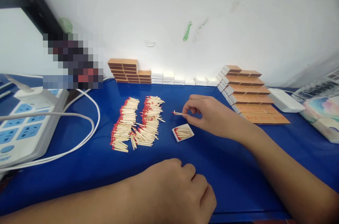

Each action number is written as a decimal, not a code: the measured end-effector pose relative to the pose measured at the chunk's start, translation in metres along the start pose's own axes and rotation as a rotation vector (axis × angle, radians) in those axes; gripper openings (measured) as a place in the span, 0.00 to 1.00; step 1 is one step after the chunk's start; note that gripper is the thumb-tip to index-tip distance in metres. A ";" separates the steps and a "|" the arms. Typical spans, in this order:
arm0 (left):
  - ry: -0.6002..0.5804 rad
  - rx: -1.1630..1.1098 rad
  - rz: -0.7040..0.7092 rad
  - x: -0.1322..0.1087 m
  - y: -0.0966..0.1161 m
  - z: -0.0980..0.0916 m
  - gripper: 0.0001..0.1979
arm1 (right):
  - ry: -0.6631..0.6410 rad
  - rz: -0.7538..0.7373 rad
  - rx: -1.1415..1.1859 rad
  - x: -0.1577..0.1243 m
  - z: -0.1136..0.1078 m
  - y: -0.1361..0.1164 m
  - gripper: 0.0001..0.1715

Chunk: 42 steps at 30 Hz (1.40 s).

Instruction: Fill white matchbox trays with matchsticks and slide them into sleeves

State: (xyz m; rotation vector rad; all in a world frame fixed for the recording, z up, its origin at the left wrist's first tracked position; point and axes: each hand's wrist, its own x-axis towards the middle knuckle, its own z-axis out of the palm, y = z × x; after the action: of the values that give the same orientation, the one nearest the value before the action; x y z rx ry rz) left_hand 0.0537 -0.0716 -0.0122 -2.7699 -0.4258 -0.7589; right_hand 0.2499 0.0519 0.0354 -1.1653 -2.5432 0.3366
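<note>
My right hand [209, 114] pinches a few red-tipped matches [177, 113] just above an open white matchbox tray [183, 132] that holds several matches. To the left lies a large pile of loose matches [136, 123] on the blue table [79, 167]. Curled into a fist, my left hand [174, 190] rests on the table near the front edge, and nothing shows in it.
Orange matchbox sleeves [249, 93] are stacked at the right, more [127, 70] at the back left, white trays [180, 80] along the wall. A power strip [23, 125] with white cables [87, 125] sits at the left. A white box [284, 100] and tissue pack [321, 116] lie far right.
</note>
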 end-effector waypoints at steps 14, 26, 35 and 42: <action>0.399 0.125 -0.581 0.013 -0.048 -0.020 0.12 | -0.105 0.037 0.259 -0.007 -0.027 0.002 0.10; 0.208 0.210 -0.551 0.007 -0.065 -0.016 0.08 | -0.249 0.055 0.468 -0.009 -0.037 0.006 0.11; 0.252 0.174 -0.533 0.005 -0.070 -0.015 0.04 | -0.269 0.041 0.459 -0.010 -0.036 0.006 0.11; 0.297 0.196 -0.622 0.005 -0.077 -0.019 0.04 | -0.283 0.027 0.320 -0.011 -0.031 0.000 0.06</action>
State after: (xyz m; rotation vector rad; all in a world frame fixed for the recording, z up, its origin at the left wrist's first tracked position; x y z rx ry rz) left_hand 0.0230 -0.0045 0.0177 -2.2872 -1.2455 -1.1612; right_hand 0.2685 0.0458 0.0618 -1.0924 -2.5748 0.9377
